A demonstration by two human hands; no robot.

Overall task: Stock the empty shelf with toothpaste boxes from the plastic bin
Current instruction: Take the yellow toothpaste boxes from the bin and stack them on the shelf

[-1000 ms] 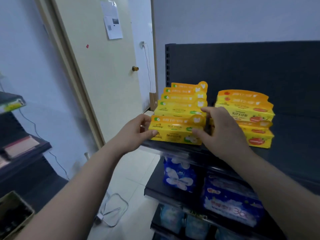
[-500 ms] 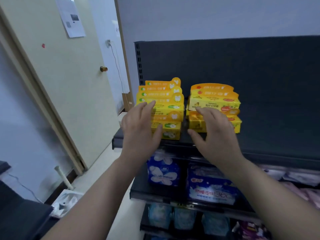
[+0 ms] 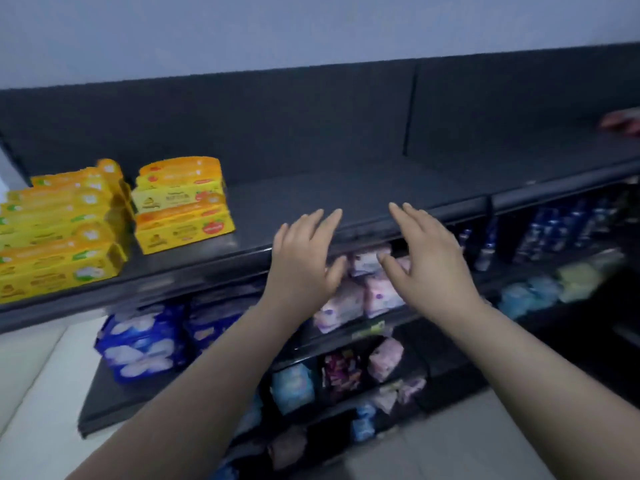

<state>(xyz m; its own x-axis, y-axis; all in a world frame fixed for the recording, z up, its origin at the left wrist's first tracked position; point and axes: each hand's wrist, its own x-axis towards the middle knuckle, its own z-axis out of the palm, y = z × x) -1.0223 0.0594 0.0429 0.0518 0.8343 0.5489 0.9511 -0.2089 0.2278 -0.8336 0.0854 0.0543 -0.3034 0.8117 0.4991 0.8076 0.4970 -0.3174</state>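
**Both hands off the cartons, now further right along the shelf**

Since half a second ago both hands have left the toothpaste boxes and the view has swung right; the door is out of frame.

Toothpaste boxes: at the left end of the shelf, in two stacks.
- Left stack: long, flat cardboard cartons, yellow with orange tops and a rounded tab at one end, with green and white marks on the faces. The stack is stepped, and the lowest carton sits furthest forward, close to the front lip.
- Right stack: same carton shape, yellow and orange with round red marks. It stands just beside the left stack with a narrow gap between. The print is blurred and unreadable.

Shelf: dark, matt, flat deck, bare to the right of the stacks. Dark back panel behind it, with one vertical seam.

Left hand: palm down, fingers straight and slightly spread, holding nothing, fingertips over the front lip.

Right hand: same posture, thumb out, holding nothing.

The hands are near each other but apart, and both are well apart from the stacks. Cannot tell whether either touches the lip.

Below the shelf:
- soft blue plastic packs at left
- pale pink and white pillow packs behind the hands
- dark blue upright containers at right
- small mixed soft packs lower down, blurred

Pale wall above; pale floor at lower left.
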